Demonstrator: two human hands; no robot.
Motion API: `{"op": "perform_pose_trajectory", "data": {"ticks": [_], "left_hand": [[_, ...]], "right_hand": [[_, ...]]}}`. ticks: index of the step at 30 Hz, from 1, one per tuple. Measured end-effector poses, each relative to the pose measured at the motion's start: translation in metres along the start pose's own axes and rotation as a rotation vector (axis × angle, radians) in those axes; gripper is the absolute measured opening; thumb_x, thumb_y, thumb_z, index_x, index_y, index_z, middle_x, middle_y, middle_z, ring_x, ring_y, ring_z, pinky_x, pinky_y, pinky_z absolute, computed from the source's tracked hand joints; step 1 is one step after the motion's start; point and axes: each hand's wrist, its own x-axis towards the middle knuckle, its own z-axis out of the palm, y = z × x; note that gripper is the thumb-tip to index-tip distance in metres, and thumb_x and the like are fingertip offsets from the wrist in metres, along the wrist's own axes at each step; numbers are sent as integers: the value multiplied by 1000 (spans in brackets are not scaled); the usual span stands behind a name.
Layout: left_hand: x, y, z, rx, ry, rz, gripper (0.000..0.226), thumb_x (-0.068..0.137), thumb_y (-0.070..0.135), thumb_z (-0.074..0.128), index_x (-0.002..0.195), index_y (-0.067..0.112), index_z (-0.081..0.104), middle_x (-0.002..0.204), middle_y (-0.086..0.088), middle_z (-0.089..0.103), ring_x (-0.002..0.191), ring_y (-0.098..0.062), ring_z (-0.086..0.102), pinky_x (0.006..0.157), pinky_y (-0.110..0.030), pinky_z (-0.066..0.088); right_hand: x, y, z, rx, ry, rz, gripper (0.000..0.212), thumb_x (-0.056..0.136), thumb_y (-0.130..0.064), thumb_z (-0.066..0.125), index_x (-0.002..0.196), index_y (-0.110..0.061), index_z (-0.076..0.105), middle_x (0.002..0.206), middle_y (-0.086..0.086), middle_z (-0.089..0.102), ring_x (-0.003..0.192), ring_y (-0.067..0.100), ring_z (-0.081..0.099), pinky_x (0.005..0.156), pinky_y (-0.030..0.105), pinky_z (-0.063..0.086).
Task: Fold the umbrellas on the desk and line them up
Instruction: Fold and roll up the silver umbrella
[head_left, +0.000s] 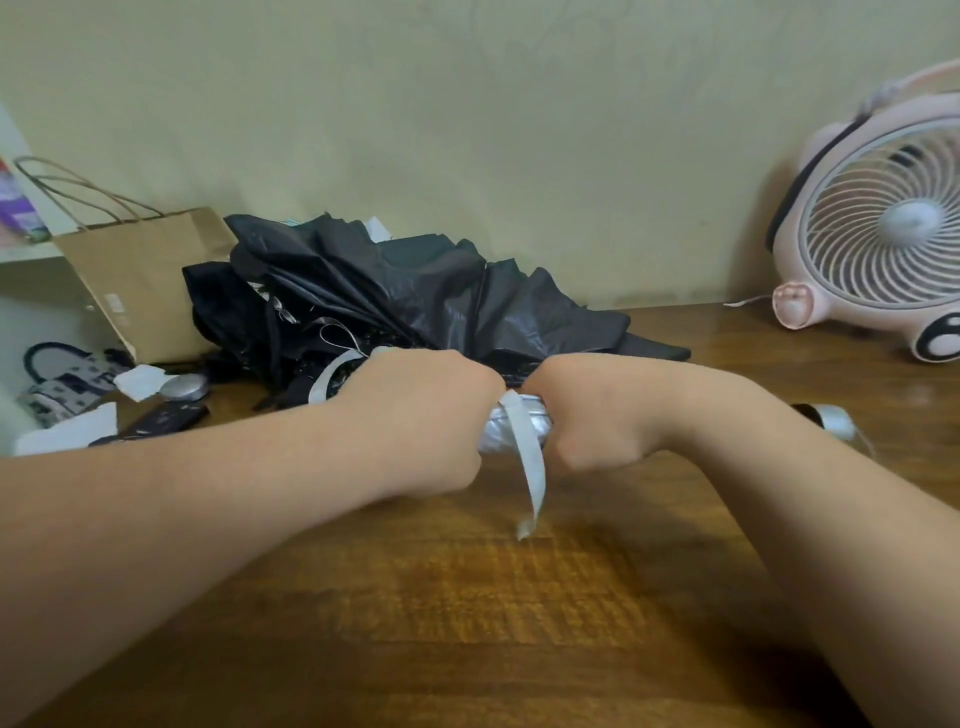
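The left hand is clenching around a rolled silver umbrella, with the fingers curled over it and the back of the hand facing the camera. The right hand is grasping the same umbrella just beside the left hand, with the wrist bent inward. Only a short silver section is showing between the two fists. A pale grey strap is hanging from that section, its loose end pointing down toward the wooden desk. Whether the silver umbrella is resting on the desk or being held above it cannot be determined.

A silver and black piece is showing past the right forearm; its connection to the held umbrella cannot be determined.

Behind the hands, a black umbrella is lying unfolded and crumpled on the desk, against the wall. A brown paper bag is standing to its left. A pink fan is standing at the far right, well apart from both umbrellas.
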Motion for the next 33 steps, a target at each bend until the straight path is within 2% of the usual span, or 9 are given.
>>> {"op": "perform_pose_trajectory", "data": {"ticks": [2,4,7,9,12,14,19,26,33], "left_hand": [[5,-12,-3,-263,-177,4,9,81,24,67,79,20,59,69,5,63,63,-16,59,59,-30,44],[12,-30,-7,-817,-583,-66,14,80,12,75,67,12,68,61,-4,65,52,-20,59,56,-29,48],[9,-45,-11,-1094,-880,-50,20,77,6,75,60,11,65,63,-11,60,52,-23,57,59,-33,51],[6,-37,-8,-854,-725,-19,11,78,13,73,72,8,66,70,-9,68,57,-22,62,61,-34,54],[-6,-5,3,-215,-151,6,10,83,29,62,89,25,55,85,5,64,77,-18,59,67,-35,41],[-12,5,7,-131,66,-11,13,85,28,57,88,29,44,85,9,56,91,-22,55,76,-37,28],[-1,-7,12,-286,-9,-39,13,84,28,60,86,27,48,81,9,56,87,-20,55,67,-35,29],[3,-16,41,-807,-318,-23,32,70,17,67,54,19,38,49,-1,47,44,-23,49,50,-36,37],[2,-15,71,-1117,-108,-90,31,76,28,74,99,37,56,82,6,68,65,-16,69,56,-34,56]], "right_hand": [[2,-6,4,-256,220,4,7,85,-28,64,88,-23,59,75,-5,60,64,16,58,55,33,47],[4,-10,6,-390,422,-41,11,86,-36,61,87,-29,53,75,-8,54,66,15,54,54,31,37],[2,-13,5,-369,455,-81,15,82,-38,64,82,-27,54,69,-7,54,60,14,52,50,29,33],[0,-15,5,-309,324,-69,10,80,-32,65,79,-24,59,67,-5,58,59,18,57,49,30,43],[0,-9,4,-212,152,-11,7,81,-21,61,79,-15,63,67,0,58,56,20,52,50,32,42],[-1,-7,1,-224,156,0,9,84,-23,61,82,-15,63,69,-1,58,57,19,51,50,30,40],[-2,-10,2,-316,269,7,15,85,-40,63,87,-29,53,80,-7,58,70,16,58,55,30,39],[1,-18,14,-365,292,-152,22,86,-40,68,96,-36,49,81,-12,53,72,7,50,61,27,42],[7,-14,14,-313,456,-130,73,72,-71,70,136,-43,47,126,-20,47,121,6,36,107,28,34]]}}
